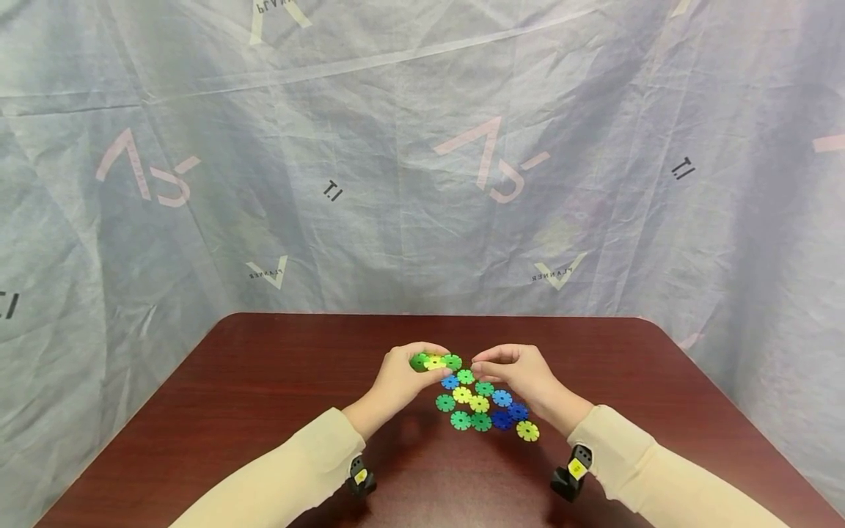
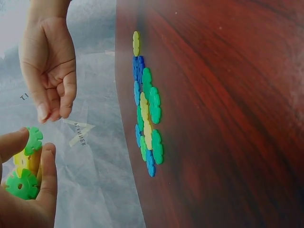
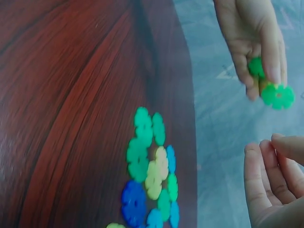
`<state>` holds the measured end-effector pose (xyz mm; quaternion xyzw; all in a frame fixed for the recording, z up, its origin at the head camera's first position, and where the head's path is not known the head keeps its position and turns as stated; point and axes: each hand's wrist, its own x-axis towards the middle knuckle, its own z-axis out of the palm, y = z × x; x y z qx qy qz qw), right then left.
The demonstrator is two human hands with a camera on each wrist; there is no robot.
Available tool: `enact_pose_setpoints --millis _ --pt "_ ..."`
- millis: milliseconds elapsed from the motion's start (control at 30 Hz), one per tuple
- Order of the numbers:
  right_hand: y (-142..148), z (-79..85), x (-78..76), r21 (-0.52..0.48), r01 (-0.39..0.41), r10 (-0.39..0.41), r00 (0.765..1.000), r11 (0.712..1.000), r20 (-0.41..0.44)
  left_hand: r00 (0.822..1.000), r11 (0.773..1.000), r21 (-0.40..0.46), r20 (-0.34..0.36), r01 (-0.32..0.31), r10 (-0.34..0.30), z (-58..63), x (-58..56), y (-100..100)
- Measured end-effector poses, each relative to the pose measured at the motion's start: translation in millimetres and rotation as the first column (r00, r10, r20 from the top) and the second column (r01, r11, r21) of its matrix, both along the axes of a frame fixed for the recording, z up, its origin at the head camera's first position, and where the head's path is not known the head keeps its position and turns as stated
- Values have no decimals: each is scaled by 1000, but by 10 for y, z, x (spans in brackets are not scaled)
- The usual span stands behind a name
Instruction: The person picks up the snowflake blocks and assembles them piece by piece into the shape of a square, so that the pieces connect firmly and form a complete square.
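Note:
My left hand (image 1: 401, 375) pinches a short chain of notched plastic discs (image 1: 435, 362), two green with a yellow one between them, above the table. In the left wrist view the held discs (image 2: 23, 184) sit between thumb and fingers, the yellow one partly covered. Facing it, my right hand (image 1: 526, 375) is raised with its fingers slightly bent. Its thumb lies near the fingertips, and the right wrist view shows nothing in this hand (image 3: 270, 183). A small gap separates its fingertips from the nearest held green disc (image 3: 278, 96).
Several loose discs in green, yellow and blue lie flat on the dark red wooden table (image 1: 264, 411), among them a dark blue disc (image 1: 502, 419) and, nearest the right forearm, a yellow disc (image 1: 527, 430). A grey printed cloth (image 1: 396, 220) hangs behind the table.

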<state>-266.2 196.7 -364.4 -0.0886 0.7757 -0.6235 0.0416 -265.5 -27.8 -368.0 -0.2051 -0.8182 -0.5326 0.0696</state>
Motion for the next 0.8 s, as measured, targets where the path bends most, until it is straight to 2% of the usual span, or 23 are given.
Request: enact_pose_setpoints --millis 433,667,800 --pt "217 -174 -112 112 118 -124 991 987 54 1000 1000 -7 -3 5 -5 -24 -17 -6" --pt "270 -279 -96 185 132 -150 985 974 84 1000 1000 3 23 1 -1 -36 -8 -21" --pt "288 -338 -91 238 164 -189 978 957 86 1000 1000 17 22 6 -6 -46 -5 -34"
